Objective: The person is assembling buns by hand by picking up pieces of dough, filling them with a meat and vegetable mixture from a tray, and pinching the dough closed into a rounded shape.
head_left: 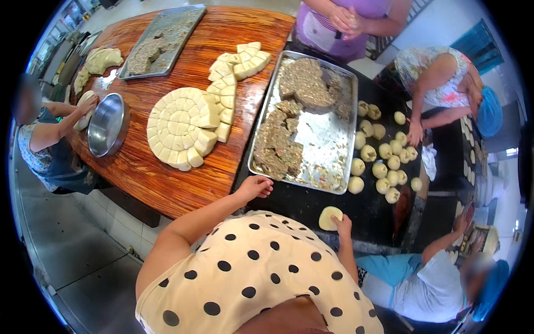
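My right hand [344,225] grips a flat round of pale dough [329,218] by its right edge, over the black worktop just in front of me. At the near left corner of a metal tray [328,177], my left hand [255,188] has its fingers curled together. Whether anything is inside them is hidden. Brown chopped filling [280,146] is heaped on the left and far parts of that tray, the closest heap lying just beyond my left fingertips. To the right of the tray sit several round filled dough balls [385,151], some with pinched tops.
On the wooden table [206,192] lie a cut dough disc [179,123], a steel bowl [108,125] and another filling tray [177,39]. One person's hand [415,133] reaches toward the dough balls. Other people stand left, far and right; a white cloth [429,161] lies at right.
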Motion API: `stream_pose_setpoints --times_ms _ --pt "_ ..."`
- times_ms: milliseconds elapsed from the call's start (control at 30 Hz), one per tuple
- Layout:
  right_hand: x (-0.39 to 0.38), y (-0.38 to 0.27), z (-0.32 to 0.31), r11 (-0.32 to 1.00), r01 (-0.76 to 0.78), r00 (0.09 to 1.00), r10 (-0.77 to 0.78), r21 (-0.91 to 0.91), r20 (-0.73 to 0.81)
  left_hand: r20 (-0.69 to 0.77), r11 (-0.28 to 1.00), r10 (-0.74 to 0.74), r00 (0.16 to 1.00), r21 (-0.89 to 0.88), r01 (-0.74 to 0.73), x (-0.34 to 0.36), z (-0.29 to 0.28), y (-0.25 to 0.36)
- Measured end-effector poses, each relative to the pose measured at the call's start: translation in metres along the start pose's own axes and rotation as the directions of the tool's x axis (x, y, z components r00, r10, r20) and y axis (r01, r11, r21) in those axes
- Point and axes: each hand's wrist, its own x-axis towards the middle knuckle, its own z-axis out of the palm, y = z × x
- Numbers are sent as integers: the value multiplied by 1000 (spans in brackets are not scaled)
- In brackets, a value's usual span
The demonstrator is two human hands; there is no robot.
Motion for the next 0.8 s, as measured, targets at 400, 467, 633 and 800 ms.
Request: stream_pose_setpoints --times_ms 400,467,633,800 --pt "-8 53 -18 968 -250 924 240 3 -299 -358 601 763 538 699 -387 124 -128 171" --pt "-5 70 -27 974 -227 912 208 -12 -354 -376 535 819 433 774 -338 154 -160 211" --pt "-6 30 -16 976 -148 885 202 157 -419 -393 441 869 301 891 -110 238 -236 290" --pt "-15 -9 -19 991 -106 931 70 -81 -359 -470 479 812 347 875 64 306 -272 338"
